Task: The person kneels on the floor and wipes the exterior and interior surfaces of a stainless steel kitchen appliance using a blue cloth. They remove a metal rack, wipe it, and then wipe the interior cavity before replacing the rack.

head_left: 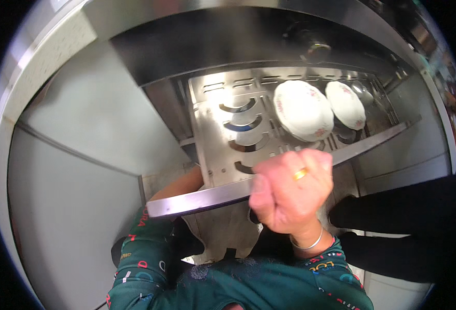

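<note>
A stainless steel pull-out drawer (228, 155) with curved slots and dish racks stands open before me. My right hand (294, 186), wearing a gold-coloured ring, is closed over the top edge of the drawer's front panel (201, 199). My left forearm runs behind that panel on the left and passes below the drawer, so the left hand itself is out of sight. Inside the drawer, towards the right, a white scalloped dish (303, 110) with a floral print stands tilted in the rack. Beside it is a smaller white floral dish (345, 104).
A shiny metal utensil or bowl (362, 93) sits at the drawer's far right. Grey cabinet panels (77, 217) flank the left side, under a pale countertop edge (53, 58). At the right, another person's dark-clothed legs (390, 224) stand close to the drawer.
</note>
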The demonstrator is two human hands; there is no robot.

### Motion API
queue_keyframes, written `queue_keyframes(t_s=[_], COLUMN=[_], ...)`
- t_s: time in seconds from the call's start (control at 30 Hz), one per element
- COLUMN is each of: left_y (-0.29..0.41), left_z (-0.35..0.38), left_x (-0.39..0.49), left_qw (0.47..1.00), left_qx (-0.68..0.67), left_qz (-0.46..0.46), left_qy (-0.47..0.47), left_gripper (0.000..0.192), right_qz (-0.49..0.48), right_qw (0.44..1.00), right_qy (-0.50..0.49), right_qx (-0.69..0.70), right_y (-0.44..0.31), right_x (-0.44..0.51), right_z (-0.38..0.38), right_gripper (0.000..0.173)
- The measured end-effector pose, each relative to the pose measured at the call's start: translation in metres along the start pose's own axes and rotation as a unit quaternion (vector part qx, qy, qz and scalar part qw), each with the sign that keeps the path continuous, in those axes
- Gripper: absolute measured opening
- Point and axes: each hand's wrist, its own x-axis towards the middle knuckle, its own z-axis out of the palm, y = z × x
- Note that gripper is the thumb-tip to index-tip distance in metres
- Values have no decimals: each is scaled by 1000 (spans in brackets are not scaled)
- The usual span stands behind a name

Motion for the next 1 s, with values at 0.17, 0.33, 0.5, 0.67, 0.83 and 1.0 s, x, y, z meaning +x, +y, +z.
queue_keyframes(t_s=[0.17, 0.33, 0.5, 0.67, 0.83, 1.0], left_y=[6, 1, -24, -43, -50, -24], left_z=[2, 10, -6, -57, -99, -163], left_x=[18, 13, -17, -97, -163, -215], left_qw=[1000, 1000, 995, 981, 937, 845], left_qx=[3, -4, -3, 146, 159, 21], left_qz=[21, 17, 15, -103, -266, -520], left_qy=[-17, -2, 100, -77, -161, -125], left_gripper=[26, 25, 25, 18, 18, 40], right_qz=[18, 21, 14, 15, 21, 17], right_qw=[1000, 1000, 997, 998, 1000, 1000], right_qy=[10, -18, -70, -59, -7, 7], right_qx=[10, 8, 3, 1, 3, -5], right_y=[-3, -4, -4, -10, -11, -10], right_x=[3, 4, 5, 9, 9, 9], right_z=[-1, -4, -7, -3, 4, 7], right_gripper=[16, 16, 17, 12, 9, 9])
